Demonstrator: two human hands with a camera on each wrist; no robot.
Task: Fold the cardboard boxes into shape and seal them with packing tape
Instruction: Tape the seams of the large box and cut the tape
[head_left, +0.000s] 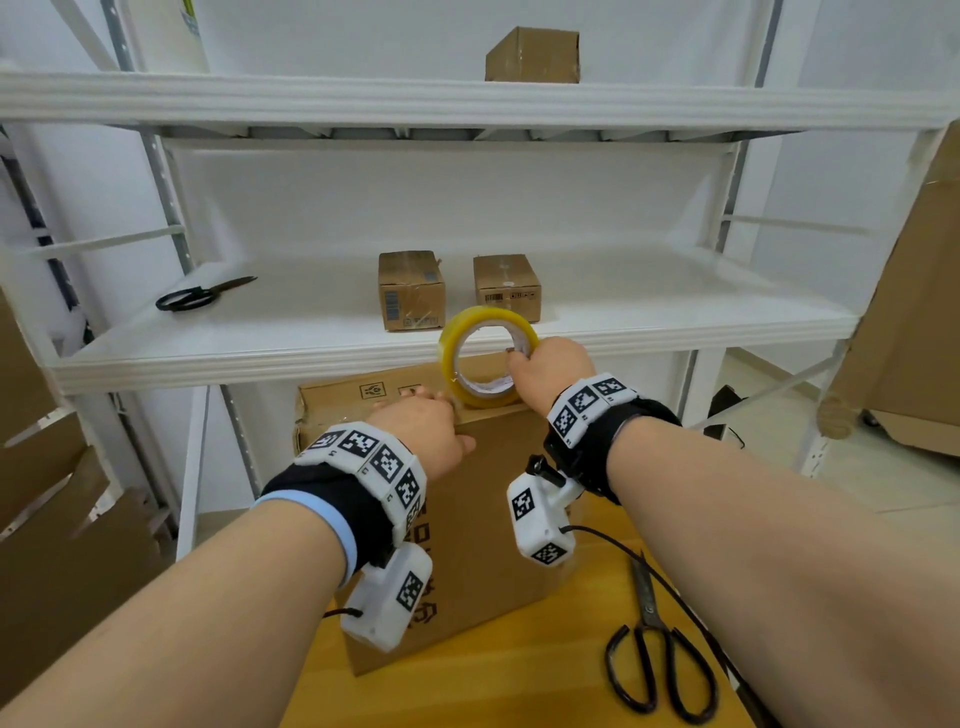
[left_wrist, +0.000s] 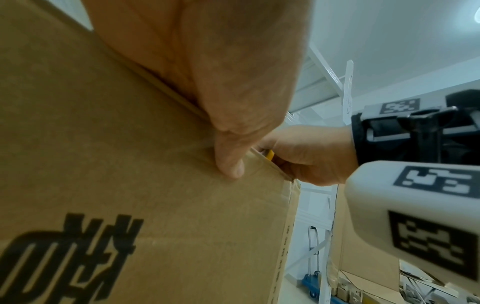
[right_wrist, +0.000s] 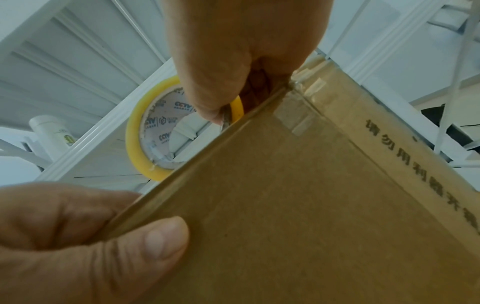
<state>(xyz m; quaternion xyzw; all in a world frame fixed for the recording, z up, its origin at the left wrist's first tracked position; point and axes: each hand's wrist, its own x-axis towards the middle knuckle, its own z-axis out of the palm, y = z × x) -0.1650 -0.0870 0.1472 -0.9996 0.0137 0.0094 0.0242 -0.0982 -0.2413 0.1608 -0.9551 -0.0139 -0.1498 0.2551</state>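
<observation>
A large brown cardboard box (head_left: 483, 525) with black print stands upright on the yellow table (head_left: 519, 691), just in front of the white shelf. My left hand (head_left: 441, 415) grips its top edge, fingers over the far side and thumb (left_wrist: 231, 162) pressed on the near face. My right hand (head_left: 519, 364) pinches a yellowish packing tape roll (head_left: 488, 358) and holds it upright at the box's top right corner. In the right wrist view the tape roll (right_wrist: 145, 133) sits just behind the box (right_wrist: 311, 205) edge, with old clear tape (right_wrist: 298, 115) at that corner.
Black scissors (head_left: 660, 660) lie on the table at the right, under a wrist-camera cable. Another pair of scissors (head_left: 202, 296) and two small taped boxes (head_left: 410, 291) (head_left: 506, 286) sit on the shelf (head_left: 260, 364). Flat cardboard (head_left: 52, 519) leans at the left; more cardboard (head_left: 914, 312) stands at the right.
</observation>
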